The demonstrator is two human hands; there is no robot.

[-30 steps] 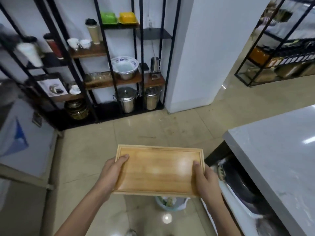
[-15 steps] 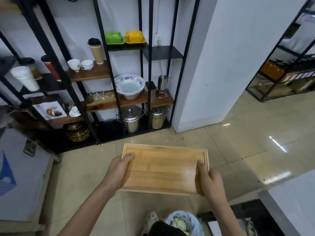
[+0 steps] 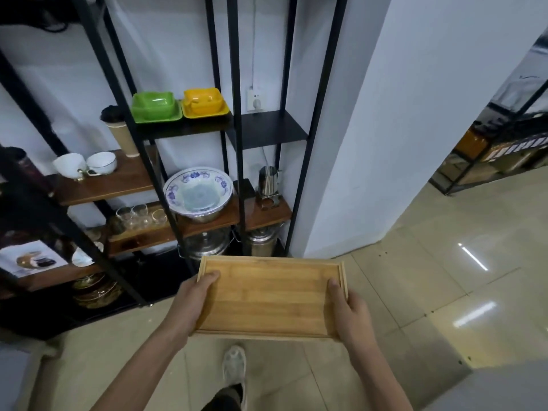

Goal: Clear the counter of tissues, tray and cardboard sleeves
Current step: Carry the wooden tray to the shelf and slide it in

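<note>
Tray: a shallow wooden tray (image 3: 271,298) with a raised rim, held level in the air in front of the person, over the tiled floor (image 3: 430,262) and just short of the black metal shelf rack (image 3: 234,143).

Left hand: the left hand (image 3: 194,301) grasps the tray's left short edge, thumb lying on top inside the rim near the far corner, the other fingers hidden beneath the board.

Right hand: the right hand (image 3: 348,312) clamps the right short edge the same way, thumb on top along the rim, fingers wrapped under and out of sight.

Tray relative to grip: the board spans the gap between the two hands, its long sides running left to right; both grips sit toward the near half of the short edges, so most of the tray reaches away from the person (the far long edge overlaps the steel pots on the rack's lowest level in this view).

Tray contents: bare wood grain only.

Rack: a green dish (image 3: 154,106) and a yellow dish (image 3: 204,102) side by side on an upper shelf, white cups (image 3: 86,164) on a wooden shelf to the left, a blue-patterned bowl (image 3: 198,191) on the middle shelf, steel pots (image 3: 207,243) below it.

Below the tray: one pale shoe (image 3: 234,366) on the floor.

Right of the rack: a white wall corner (image 3: 415,114).
</note>
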